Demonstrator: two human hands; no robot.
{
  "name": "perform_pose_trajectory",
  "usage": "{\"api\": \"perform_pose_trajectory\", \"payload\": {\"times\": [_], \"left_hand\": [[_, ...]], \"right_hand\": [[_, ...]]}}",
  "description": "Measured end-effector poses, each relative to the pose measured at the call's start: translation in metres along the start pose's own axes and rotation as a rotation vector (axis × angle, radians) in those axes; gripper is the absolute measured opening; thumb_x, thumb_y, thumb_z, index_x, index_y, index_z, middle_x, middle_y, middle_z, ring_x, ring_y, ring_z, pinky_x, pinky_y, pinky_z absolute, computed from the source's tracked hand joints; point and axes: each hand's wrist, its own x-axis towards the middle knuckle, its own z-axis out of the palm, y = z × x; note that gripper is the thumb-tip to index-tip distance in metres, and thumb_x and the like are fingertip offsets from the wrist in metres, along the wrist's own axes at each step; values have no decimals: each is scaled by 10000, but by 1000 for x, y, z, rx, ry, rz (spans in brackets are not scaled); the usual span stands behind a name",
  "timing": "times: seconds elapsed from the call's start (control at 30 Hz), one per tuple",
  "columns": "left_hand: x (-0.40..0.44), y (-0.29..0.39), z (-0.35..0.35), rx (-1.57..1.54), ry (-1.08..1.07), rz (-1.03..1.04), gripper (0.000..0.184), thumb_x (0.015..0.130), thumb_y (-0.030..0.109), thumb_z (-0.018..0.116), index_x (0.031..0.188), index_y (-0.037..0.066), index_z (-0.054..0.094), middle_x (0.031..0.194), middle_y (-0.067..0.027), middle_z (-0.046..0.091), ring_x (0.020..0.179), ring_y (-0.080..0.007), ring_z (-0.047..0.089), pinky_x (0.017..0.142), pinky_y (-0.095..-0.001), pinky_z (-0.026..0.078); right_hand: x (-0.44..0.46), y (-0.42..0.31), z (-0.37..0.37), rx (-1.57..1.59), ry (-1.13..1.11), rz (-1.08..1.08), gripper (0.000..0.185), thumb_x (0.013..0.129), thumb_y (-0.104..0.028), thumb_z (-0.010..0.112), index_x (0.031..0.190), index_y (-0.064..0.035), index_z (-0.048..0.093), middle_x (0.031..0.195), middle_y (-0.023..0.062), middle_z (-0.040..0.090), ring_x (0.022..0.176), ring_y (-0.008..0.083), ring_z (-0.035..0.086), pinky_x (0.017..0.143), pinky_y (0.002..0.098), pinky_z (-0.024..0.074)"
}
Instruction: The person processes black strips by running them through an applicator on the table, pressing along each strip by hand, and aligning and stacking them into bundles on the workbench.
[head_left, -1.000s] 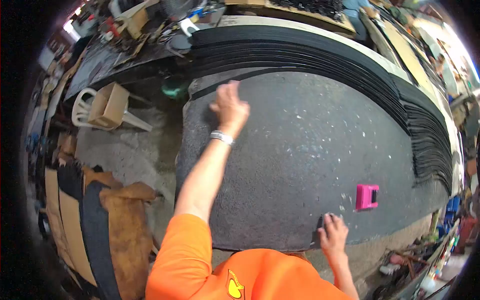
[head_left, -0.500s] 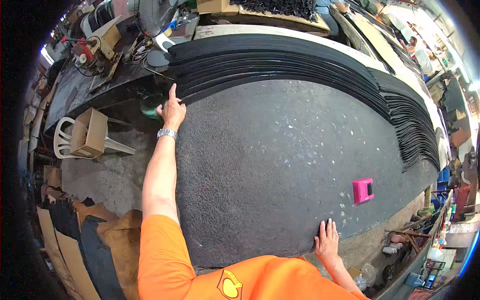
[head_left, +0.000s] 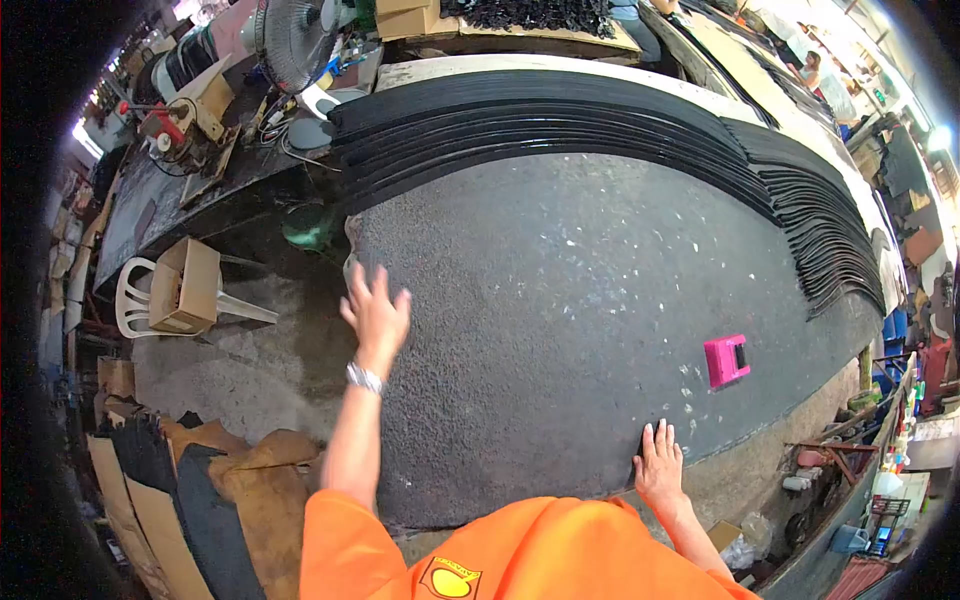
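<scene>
Bordering the far edge of the dark grey, white-flecked tabletop (head_left: pixel 520 350): long, thin, flexible-looking black strips (head_left: pixel 560 115), laid close together in a curved row from its far left corner. Toward its far right side, a second, wavy bunch of black strips (head_left: pixel 825 225) is placed against the first; whether the two are joined cannot be told.

Bare left hand (head_left: pixel 378 315), silver metal watch (head_left: pixel 363 378) worn at the wrist: held over the tabletop's left edge, grip spread apart, nothing seen in it; contact with the surface cannot be confirmed.

Bare right hand (head_left: pixel 660 460): rested palm down at the tabletop's near edge, right of middle, fingers extended and slightly parted, nothing held.

Magenta box-like object with a dark panel (head_left: pixel 727 361): set on the tabletop's right part, untouched.

Step, as judged: the row is laid out, and neither hand is engaged with it. Should a strip be handled, a left-hand reach to the tabletop's far left corner and fingertips closed on a strip end would be called for.
</scene>
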Motion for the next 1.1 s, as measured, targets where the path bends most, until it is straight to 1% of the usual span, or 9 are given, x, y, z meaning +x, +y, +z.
{"api": "perform_pose_trajectory", "payload": {"times": [0.03, 0.1, 0.23, 0.43, 0.5, 0.67, 0.8, 0.97, 1.1], "left_hand": [[-31, 10, -4, -4, -151, -11, 699, 952, 389, 664, 1535, 67, 453, 1644, -263, 277, 1523, -420, 281, 1192, -679, 182], [-89, 32, -4, 5, -214, -16, 735, 988, 455, 589, 1564, 38, 403, 1666, -262, 262, 1561, -420, 206, 1197, -692, 172], [-164, 70, -23, -9, -328, -26, 773, 1001, 427, 592, 1571, -31, 341, 1679, -275, 214, 1570, -433, 167, 1204, -688, 166], [-193, 92, -23, 11, -338, -34, 775, 993, 425, 595, 1541, -76, 372, 1662, -296, 238, 1557, -443, 199, 1203, -674, 206], [-188, 97, -26, 46, -381, -36, 788, 990, 410, 605, 1535, -104, 357, 1649, -327, 240, 1545, -466, 213, 1211, -641, 230], [-176, 104, -29, 160, -492, -14, 783, 1003, 409, 594, 1506, -145, 363, 1609, -371, 279, 1507, -501, 284, 1203, -573, 309], [-190, 138, -22, 262, -552, 73, 809, 995, 444, 599, 1471, -177, 392, 1549, -411, 347, 1452, -514, 378, 1172, -569, 364], [-245, 228, -5, 297, -592, 176, 893, 955, 526, 637, 1454, -180, 415, 1538, -412, 367, 1437, -506, 409, 1169, -534, 386], [-315, 321, 7, 264, -636, 258, 904, 959, 522, 637, 1492, -157, 371, 1556, -415, 331, 1460, -508, 371, 1175, -542, 374]], "right_hand": [[0, 1, 3, 3, 6, -3, 709, 976, -237, 591, 1581, 0, 308, 1644, 319, 235, 1527, 487, 240, 1179, 600, 300], [0, 4, 6, 5, 20, -12, 710, 974, -239, 589, 1581, 1, 308, 1644, 326, 228, 1524, 493, 240, 1172, 608, 302], [2, 10, 12, -13, 90, -67, 708, 949, -263, 601, 1553, 14, 359, 1608, 346, 299, 1496, 504, 297, 1129, 629, 329], [4, 18, 17, -64, 182, -153, 700, 924, -303, 627, 1523, -3, 426, 1568, 343, 372, 1460, 488, 362, 1051, 599, 375], [3, 21, 17, -21, 226, -162, 685, 920, -305, 630, 1514, -16, 446, 1554, 336, 399, 1449, 486, 376, 1039, 591, 381], [-3, 31, 28, 103, 407, -170, 645, 909, -374, 686, 1480, -119, 527, 1551, 238, 461, 1451, 387, 411, 1023, 563, 388], [-17, 46, 26, 187, 457, -188, 540, 933, -360, 687, 1416, -143, 580, 1544, 136, 491, 1441, 322, 430, 1119, 658, 312], [-58, 113, 40, 208, 491, -208, 452, 920, -295, 706, 1333, -137, 609, 1516, 90, 517, 1406, 288, 464, 1130, 681, 290], [-106, 192, 63, 335, 574, -49, 401, 813, -208, 796, 1169, -139, 623, 1311, 65, 629, 1239, 265, 585, 1101, 644, 324]]}}
